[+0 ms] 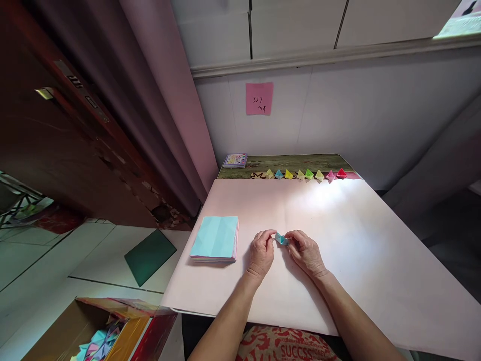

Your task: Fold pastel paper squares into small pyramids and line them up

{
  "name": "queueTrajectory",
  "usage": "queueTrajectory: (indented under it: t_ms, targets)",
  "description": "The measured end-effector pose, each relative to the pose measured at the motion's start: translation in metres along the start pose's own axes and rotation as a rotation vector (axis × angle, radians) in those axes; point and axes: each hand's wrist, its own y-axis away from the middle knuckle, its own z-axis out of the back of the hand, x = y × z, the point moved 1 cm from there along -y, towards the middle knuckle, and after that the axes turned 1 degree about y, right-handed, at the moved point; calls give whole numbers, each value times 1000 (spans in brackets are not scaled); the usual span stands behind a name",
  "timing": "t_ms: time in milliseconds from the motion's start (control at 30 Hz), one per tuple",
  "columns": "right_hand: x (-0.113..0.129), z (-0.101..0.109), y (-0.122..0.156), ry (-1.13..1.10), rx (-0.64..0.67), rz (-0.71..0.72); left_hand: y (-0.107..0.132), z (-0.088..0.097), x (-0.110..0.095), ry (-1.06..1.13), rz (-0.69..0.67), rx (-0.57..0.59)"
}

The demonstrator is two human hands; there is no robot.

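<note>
A small light-blue folded paper piece point(280, 238) sits between both my hands just above the white sheet covering the table point(356, 260). My left hand point(260, 254) pinches its left end with closed fingers. My right hand point(305, 250) pinches its right end the same way. A stack of square coloured papers point(216, 238), light blue on top, lies to the left of my left hand.
A row of several small folded paper shapes point(304, 174) in different colours lines the table's far edge. A small printed pack point(235, 160) lies at the far left corner. A pink note point(259, 99) hangs on the wall. An open cardboard box point(97, 331) with folded papers stands on the floor at lower left.
</note>
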Motion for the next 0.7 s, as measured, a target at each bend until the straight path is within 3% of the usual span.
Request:
queueTrajectory:
  t_ms: [267,467,700]
  targets:
    - [5,-2,6,166,41,62,3,-1,-12,-216,-190,86]
    - [4,3,10,226,49,39,3,-4,-4,-191,-135,3]
    - [1,5,13,237,42,34,3,-3,-3,-165,-87,-6]
